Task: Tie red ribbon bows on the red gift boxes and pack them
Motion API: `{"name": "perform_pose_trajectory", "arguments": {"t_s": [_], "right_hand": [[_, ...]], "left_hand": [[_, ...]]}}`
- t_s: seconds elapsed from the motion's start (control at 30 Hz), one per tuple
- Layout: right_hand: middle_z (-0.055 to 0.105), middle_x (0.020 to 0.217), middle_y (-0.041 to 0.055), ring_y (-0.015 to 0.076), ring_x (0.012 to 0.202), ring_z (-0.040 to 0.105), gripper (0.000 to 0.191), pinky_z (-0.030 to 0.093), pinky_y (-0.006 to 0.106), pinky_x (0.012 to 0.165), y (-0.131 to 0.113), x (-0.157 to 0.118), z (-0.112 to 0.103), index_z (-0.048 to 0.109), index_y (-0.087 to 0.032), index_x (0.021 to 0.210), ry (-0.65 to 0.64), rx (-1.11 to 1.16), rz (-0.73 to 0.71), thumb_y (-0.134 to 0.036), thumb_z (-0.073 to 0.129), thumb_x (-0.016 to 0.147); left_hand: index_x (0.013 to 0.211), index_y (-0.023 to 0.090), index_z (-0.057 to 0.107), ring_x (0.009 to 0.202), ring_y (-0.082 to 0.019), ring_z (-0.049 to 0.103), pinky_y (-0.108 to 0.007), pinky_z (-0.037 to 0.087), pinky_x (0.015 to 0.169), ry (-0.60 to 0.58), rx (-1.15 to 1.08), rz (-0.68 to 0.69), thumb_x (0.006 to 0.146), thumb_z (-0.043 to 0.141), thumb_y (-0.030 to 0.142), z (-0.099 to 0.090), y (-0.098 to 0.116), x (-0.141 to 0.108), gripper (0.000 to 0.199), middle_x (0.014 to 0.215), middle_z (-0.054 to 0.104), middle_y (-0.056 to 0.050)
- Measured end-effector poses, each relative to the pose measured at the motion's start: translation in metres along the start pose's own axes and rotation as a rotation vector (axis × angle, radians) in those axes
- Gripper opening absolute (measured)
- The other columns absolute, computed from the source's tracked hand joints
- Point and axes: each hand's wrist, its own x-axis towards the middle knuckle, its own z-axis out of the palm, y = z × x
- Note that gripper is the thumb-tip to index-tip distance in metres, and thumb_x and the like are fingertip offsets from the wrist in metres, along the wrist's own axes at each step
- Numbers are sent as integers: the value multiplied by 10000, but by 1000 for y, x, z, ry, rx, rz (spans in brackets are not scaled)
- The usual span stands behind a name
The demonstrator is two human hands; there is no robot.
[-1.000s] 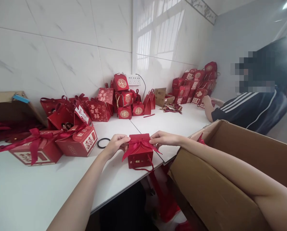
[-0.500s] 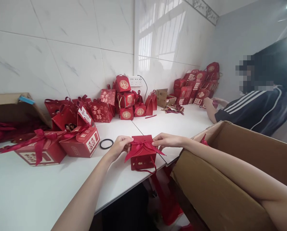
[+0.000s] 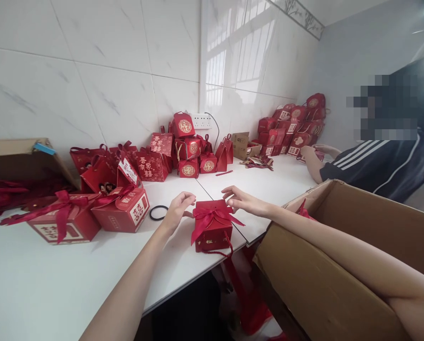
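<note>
A small red box (image 3: 213, 237) with a ribbon bow (image 3: 215, 216) on its top stands near the front edge of the white table (image 3: 126, 270). A red twisted cord hangs from its front and right side. My left hand (image 3: 178, 210) is beside the box's left edge, fingers apart and holding nothing. On the right, my right hand (image 3: 243, 201) hovers by the top corner of the box with its fingers spread and empty. Left of my left hand lies a black ring (image 3: 158, 212).
Two bow-tied red boxes (image 3: 121, 210) stand at the left. More red boxes (image 3: 188, 148) are stacked along the wall. An open cardboard box (image 3: 304, 270) is under my right arm. A person (image 3: 378, 161) works at the far right, their hands around a red item.
Both hands have let go of the bow's ends and lifted slightly off the box. Its left ribbon end now hangs lower over the front.
</note>
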Motion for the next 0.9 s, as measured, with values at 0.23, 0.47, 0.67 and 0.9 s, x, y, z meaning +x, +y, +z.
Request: {"name": "perform_pose_trajectory", "arguments": {"t_s": [0.23,0.47,0.67,0.9], "right_hand": [[283,1319,160,266,1184,375,1092,398,413,920,-6,-10,10,73,-211,1360,-193,-170,-129,-499,748,552],[473,1136,117,209,948,532,1054,437,375,862,-13,-17,15,56,-181,1377,-178,-372,-133,-279,741,583],[472,1114,100,151,841,533,1008,461,321,793,-12,-17,14,69,-191,1379,-184,-368,-209,-240,711,603],[467,1104,95,140,818,525,1012,466,309,780,-13,-17,14,74,-190,1384,-191,-362,-238,-176,693,584]], "left_hand": [[1040,181,509,895,-189,557,-303,420,799,-209,48,47,762,516,464,18,-7,-9,397,1012,589,-61],[865,171,505,705,-143,534,-266,415,670,-149,7,48,807,456,449,30,-11,-16,288,803,580,-21],[826,174,485,665,-137,504,-265,401,635,-105,31,76,808,445,437,34,-13,-16,267,750,554,-12],[807,181,472,667,-130,477,-253,390,636,-78,34,99,822,422,415,37,-15,-18,240,742,527,-1]]}}
